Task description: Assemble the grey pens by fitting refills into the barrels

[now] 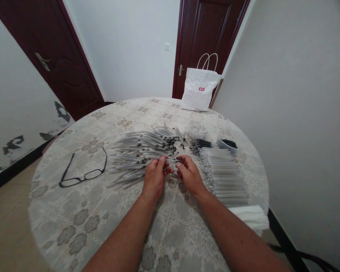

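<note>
Near the table's middle, my left hand [156, 175] pinches a slim grey-white pen [171, 161] between thumb and fingers, its end pointing right. Close against that end is my right hand [189, 174], thumb and fingers closed; whatever small part they grip is too small to make out. Behind and left of my hands spreads a big pile of similar pens [130, 149], many with black ends. To the right lies a neat stack of pale translucent tubes [225, 173]. Slim black-tipped pieces [200, 145] lie just above that stack.
A small bowl [229, 145] of little black parts and a clear plastic bag [197, 130] sit beyond the tubes. Black-framed glasses [83, 176] rest at left. A white paper bag [200, 90] stands at the far edge, a folded white cloth [251, 217] at the right edge.
</note>
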Demonstrator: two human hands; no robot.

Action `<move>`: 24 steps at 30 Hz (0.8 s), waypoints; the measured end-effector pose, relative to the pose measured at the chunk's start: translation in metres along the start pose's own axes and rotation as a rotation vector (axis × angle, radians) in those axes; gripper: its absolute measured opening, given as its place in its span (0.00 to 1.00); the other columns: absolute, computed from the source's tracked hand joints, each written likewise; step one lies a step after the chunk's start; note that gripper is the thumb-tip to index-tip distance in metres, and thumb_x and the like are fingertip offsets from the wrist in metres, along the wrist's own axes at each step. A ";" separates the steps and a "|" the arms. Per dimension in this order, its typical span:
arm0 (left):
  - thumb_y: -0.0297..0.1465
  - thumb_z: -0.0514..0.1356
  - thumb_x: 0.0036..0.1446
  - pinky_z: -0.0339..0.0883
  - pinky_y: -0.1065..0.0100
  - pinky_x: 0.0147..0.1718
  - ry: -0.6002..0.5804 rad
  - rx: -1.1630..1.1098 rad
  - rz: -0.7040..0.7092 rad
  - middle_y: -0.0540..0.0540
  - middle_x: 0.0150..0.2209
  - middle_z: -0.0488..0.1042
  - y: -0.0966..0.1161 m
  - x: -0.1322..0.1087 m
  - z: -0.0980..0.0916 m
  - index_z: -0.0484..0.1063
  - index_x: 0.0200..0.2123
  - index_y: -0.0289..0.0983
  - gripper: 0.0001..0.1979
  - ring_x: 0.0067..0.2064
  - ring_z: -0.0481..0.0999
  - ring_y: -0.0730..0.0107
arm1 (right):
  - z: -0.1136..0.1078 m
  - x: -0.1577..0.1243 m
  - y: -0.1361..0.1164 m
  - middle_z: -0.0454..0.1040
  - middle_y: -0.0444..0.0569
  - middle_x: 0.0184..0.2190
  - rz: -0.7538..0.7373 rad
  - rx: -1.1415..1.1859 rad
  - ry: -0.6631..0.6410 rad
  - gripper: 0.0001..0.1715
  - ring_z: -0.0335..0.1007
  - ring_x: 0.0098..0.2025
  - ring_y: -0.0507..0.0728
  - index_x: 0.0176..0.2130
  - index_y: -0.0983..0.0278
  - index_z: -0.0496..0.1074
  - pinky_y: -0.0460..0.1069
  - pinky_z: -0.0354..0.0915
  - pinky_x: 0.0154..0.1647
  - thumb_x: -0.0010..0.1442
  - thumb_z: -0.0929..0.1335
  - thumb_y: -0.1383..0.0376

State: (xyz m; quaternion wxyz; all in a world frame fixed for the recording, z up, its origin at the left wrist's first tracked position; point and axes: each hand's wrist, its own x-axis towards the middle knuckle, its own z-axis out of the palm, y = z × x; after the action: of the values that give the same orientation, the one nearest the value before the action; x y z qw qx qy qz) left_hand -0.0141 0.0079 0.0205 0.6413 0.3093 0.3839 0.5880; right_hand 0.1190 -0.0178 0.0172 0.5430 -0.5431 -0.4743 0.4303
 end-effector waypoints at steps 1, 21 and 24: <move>0.44 0.71 0.51 0.75 0.67 0.30 -0.001 0.002 0.002 0.49 0.30 0.73 0.000 0.000 0.000 0.76 0.40 0.33 0.21 0.28 0.73 0.74 | 0.000 0.000 0.001 0.70 0.42 0.29 -0.009 0.004 0.000 0.20 0.63 0.25 0.52 0.43 0.60 0.69 0.46 0.60 0.24 0.63 0.66 0.47; 0.46 0.70 0.51 0.75 0.67 0.29 -0.006 0.040 0.001 0.49 0.30 0.73 -0.003 0.001 -0.002 0.76 0.39 0.33 0.22 0.28 0.74 0.72 | -0.002 0.001 0.004 0.68 0.43 0.22 -0.006 -0.058 -0.019 0.30 0.62 0.22 0.51 0.30 0.62 0.69 0.46 0.57 0.21 0.68 0.60 0.43; 0.46 0.70 0.51 0.75 0.67 0.29 -0.004 0.046 0.003 0.49 0.30 0.72 -0.002 0.000 -0.002 0.76 0.39 0.33 0.22 0.28 0.73 0.73 | -0.003 0.002 0.002 0.67 0.42 0.21 -0.051 -0.109 -0.035 0.25 0.62 0.23 0.52 0.30 0.61 0.69 0.46 0.58 0.23 0.67 0.63 0.46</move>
State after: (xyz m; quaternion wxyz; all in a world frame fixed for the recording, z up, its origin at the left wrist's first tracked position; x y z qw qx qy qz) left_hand -0.0145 0.0079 0.0175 0.6340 0.3256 0.3954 0.5794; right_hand 0.1223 -0.0165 0.0153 0.5150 -0.5522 -0.5202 0.3990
